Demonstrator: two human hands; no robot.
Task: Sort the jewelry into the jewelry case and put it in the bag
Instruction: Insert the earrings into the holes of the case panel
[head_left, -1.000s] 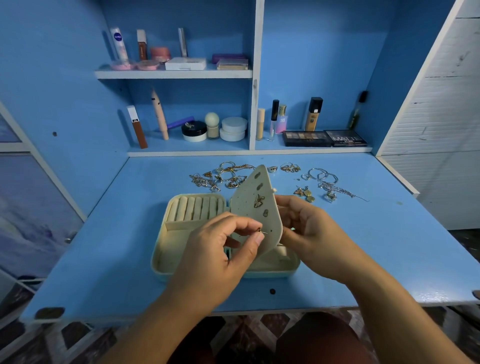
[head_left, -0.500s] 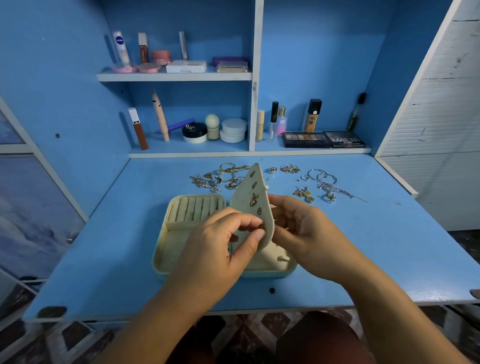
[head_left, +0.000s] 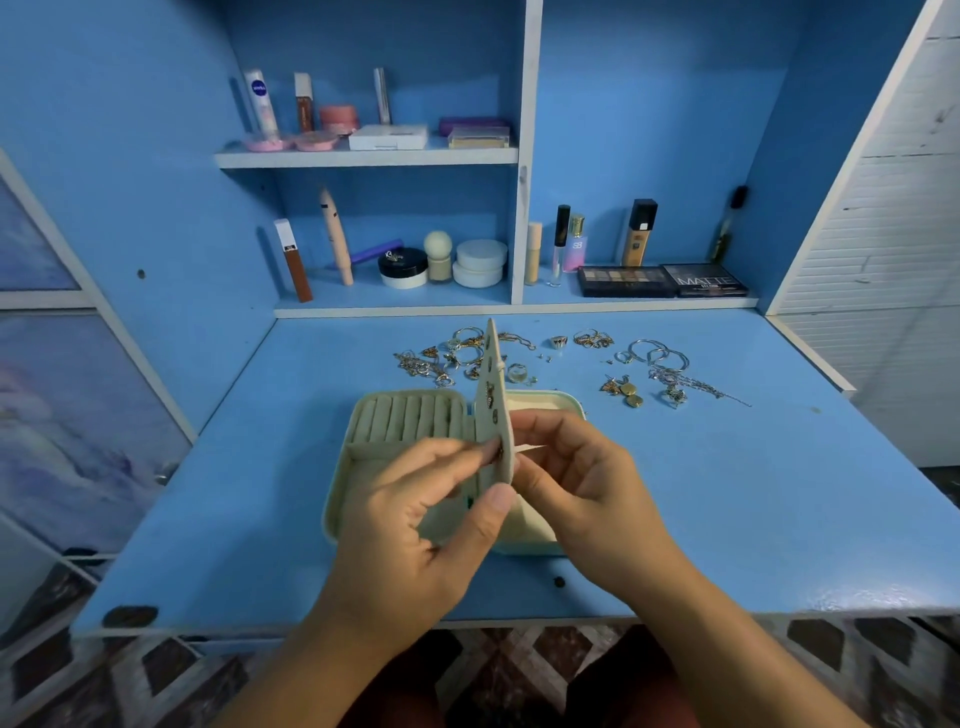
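Now the left hand (head_left: 415, 519) pinches the earring panel (head_left: 491, 395) at its near edge, upright over the jewelry case (head_left: 363, 467); the right hand (head_left: 582, 483) grips it from behind. Looks light and bendy, so hold the edges. Loose jewelry (head_left: 467, 353) lies at 12 o'clock.

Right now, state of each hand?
Left hand: pinching the earring flap, thumb and forefinger.
Right hand: fingers curled on the flap's other side, holding it.
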